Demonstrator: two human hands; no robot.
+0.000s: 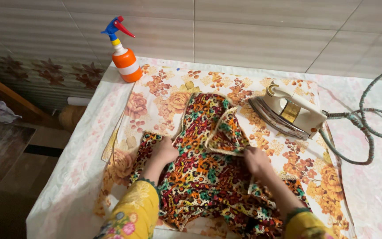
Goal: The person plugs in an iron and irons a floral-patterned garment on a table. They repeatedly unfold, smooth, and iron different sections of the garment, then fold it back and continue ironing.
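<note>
The patterned garment (pixel 208 172) lies at the desk's (pixel 376 186) near edge, long axis running toward the far edge. The left hand (pixel 164 151) presses closed on it; the right hand (pixel 256 160) pinches the folded neckline (iron (pixel 290 110) nearer this hand).

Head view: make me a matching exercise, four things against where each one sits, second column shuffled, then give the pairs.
Things
1. spray bottle
2. iron
3. left hand
4. cord

Places
A. tipped on its side on the flowered cloth, right of the garment
B. pressed on the patterned garment, left of its folded flap
C. upright at the far left corner of the table, by the tiled wall
D. looped on the pale cover at the right edge

Pairs: 1-C, 2-A, 3-B, 4-D
</note>
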